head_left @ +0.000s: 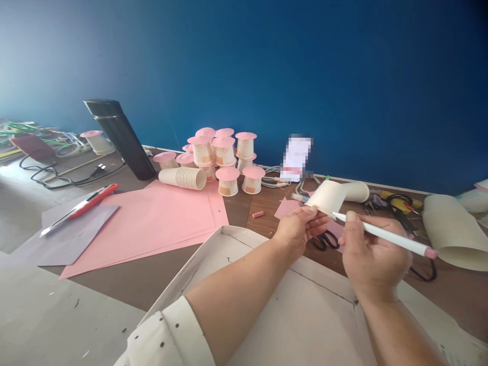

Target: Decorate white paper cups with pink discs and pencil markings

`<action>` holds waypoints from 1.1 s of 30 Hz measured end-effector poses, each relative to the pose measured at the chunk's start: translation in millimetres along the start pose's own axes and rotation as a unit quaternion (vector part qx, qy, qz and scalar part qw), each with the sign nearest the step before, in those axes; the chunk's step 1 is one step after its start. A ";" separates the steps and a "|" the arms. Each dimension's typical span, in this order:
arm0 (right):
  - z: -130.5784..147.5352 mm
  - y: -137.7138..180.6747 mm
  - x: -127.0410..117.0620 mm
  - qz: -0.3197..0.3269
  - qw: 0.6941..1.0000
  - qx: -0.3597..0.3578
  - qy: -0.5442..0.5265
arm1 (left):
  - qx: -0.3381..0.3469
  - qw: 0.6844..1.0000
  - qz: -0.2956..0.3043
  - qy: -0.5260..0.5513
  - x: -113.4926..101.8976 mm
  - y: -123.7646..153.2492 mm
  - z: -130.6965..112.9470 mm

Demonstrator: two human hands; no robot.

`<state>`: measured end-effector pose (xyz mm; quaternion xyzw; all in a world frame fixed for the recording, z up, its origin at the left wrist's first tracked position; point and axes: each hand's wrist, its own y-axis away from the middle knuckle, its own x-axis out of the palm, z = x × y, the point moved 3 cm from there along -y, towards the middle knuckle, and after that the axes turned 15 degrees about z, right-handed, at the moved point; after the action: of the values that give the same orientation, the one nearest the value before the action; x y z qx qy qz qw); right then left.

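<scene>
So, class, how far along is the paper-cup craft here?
Done: a pile of pink-topped cups stands by the wall. In hand: the left hand holds a cream paper piece, the right hand a white pen at it. Left: plain stacked cups lie untopped.

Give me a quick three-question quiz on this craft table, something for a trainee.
1. True or false: the right hand holds a pen.
2. What does the left hand hold? A spoon, B cup, C brush.
3. Fill in the blank: the red knife lies on a ___ sheet.

Key: 1 true; 2 B; 3 purple.
</scene>
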<state>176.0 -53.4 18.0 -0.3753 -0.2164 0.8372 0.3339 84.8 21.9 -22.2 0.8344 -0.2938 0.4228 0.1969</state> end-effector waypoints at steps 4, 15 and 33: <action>0.1 -0.3 1.3 0.017 0.999 -0.019 0.019 | 0.007 1.000 0.007 0.001 0.5 0.6 -0.1; -8.3 0.0 1.8 0.017 0.998 -0.034 0.048 | 0.007 1.000 -0.002 0.002 1.7 0.4 0.1; -5.6 0.3 0.5 0.003 1.000 0.011 0.004 | 0.005 0.999 -0.023 0.023 -1.0 1.4 0.0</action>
<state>179.9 -52.6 14.1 -0.3758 -0.2049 0.8388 0.3365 83.5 21.2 -23.0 0.8321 -0.2676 0.4386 0.2089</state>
